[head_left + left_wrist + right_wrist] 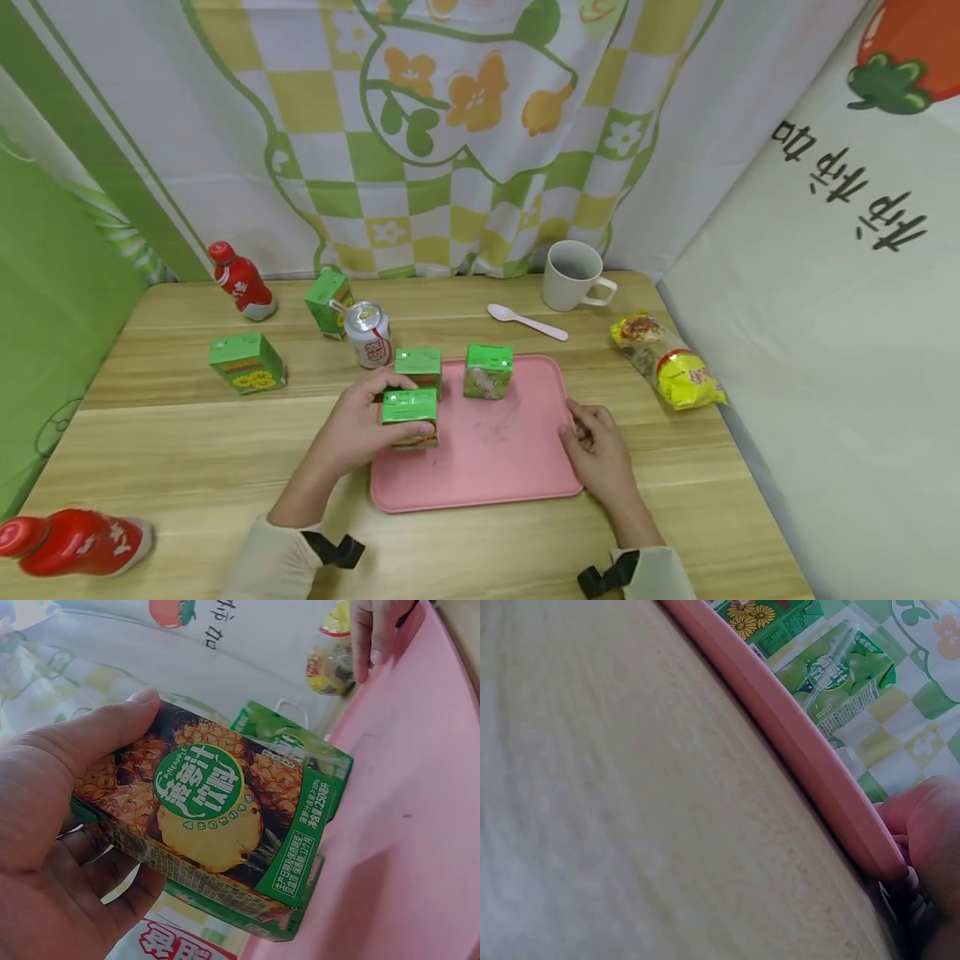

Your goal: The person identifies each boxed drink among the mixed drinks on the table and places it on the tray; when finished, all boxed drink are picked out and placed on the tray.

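Observation:
My left hand (pixel 367 422) grips a pineapple juice carton (pixel 210 802), thumb on one side and fingers on the other. In the head view that carton is over the left part of a pink tray (pixel 495 467); whether it touches the tray I cannot tell. Just behind it is another green-topped juice carton (pixel 420 363), at the tray's back left corner. A third green carton (pixel 487 375) stands at the tray's back edge, with a wrapped straw on its side (pixel 840 671). My right hand (pixel 602 454) holds the tray's right rim, its fingers curled at the edge.
Left of the tray are a silver can (pixel 369 335), two juice cartons, one with yellow flowers (pixel 247 363) and one farther back (pixel 328 302), and two red bottles (pixel 243 282). A pink spoon (pixel 528 322), a mug (pixel 572 275) and a yellow snack bag (pixel 666 360) lie behind and right.

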`<state>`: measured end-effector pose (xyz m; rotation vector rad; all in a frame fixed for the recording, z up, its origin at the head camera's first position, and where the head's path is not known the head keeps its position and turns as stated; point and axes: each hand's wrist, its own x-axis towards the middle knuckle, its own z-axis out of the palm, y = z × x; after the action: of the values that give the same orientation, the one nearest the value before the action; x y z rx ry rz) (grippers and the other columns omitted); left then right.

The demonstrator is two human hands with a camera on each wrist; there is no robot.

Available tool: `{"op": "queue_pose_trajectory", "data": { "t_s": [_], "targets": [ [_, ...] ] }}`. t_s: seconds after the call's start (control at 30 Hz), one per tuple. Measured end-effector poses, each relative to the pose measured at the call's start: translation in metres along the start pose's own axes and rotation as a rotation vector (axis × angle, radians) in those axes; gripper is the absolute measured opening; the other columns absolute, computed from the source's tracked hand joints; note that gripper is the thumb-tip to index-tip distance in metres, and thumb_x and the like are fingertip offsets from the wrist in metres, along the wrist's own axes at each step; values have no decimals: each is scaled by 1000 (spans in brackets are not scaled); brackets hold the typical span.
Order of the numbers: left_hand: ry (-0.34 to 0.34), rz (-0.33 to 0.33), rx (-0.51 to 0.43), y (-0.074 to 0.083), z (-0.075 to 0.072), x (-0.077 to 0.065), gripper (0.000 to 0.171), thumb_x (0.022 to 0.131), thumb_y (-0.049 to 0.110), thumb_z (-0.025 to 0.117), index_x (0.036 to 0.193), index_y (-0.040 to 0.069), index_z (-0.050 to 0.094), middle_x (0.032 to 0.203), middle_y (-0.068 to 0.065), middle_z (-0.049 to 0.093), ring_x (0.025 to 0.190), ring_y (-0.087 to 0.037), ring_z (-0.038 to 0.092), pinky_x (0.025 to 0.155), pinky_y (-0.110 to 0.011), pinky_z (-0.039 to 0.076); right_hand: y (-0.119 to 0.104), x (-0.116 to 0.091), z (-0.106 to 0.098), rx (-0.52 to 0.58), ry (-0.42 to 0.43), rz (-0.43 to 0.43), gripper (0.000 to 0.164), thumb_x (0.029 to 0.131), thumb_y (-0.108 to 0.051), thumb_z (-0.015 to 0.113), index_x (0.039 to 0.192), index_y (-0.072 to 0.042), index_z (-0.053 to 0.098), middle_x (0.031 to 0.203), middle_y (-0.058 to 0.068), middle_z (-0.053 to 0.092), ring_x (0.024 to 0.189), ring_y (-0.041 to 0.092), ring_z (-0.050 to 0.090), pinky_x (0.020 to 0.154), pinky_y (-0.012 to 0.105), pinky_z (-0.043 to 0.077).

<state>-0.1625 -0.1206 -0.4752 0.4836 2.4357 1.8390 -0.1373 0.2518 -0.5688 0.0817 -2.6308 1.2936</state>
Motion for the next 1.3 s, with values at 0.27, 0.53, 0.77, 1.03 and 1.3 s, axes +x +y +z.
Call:
{"op": "queue_pose_trajectory", "data": {
  "t_s": [0.27, 0.53, 0.77, 1.03, 1.3],
  "targets": [
    [-9, -55, 38, -3, 4, -1, 50, 70, 24, 96, 110, 15, 67, 128, -12, 61, 108, -27, 55, 87, -49, 51, -1, 1, 0, -1, 1, -1, 44, 94, -10, 74, 136, -3, 63, 110, 8, 60, 77, 15, 54, 64, 22, 47],
    [-3, -57, 68, -9, 5, -3, 48, 71, 22, 96, 109, 15, 67, 136, -15, 56, 124, -36, 52, 91, -51, 50, -1, 1, -1, -9, 3, 4, 44, 94, -10, 74, 136, -3, 63, 110, 6, 60, 76, 15, 54, 63, 23, 47],
    [-1, -52, 85, -15, 5, -5, 47, 71, 23, 95, 109, 14, 67, 139, -17, 54, 131, -38, 47, 92, -52, 49, -1, 0, -2, -14, -9, 13, 45, 94, -12, 74, 137, -4, 63, 110, 4, 59, 77, 14, 54, 63, 24, 47],
    [0, -52, 64, -17, 5, -7, 48, 71, 23, 96, 109, 15, 67, 131, -11, 58, 116, -31, 56, 84, -47, 53, -1, 0, -1, -11, -13, 18, 45, 95, -12, 74, 137, -4, 63, 111, 5, 59, 77, 14, 54, 63, 23, 47],
    [1, -83, 48, -19, 4, -8, 50, 70, 26, 96, 109, 15, 67, 120, -5, 61, 100, -24, 59, 83, -48, 54, -1, 1, 0, 3, -4, 5, 44, 95, -11, 73, 137, -3, 63, 110, 7, 60, 76, 15, 53, 63, 21, 46]
  ]
}}
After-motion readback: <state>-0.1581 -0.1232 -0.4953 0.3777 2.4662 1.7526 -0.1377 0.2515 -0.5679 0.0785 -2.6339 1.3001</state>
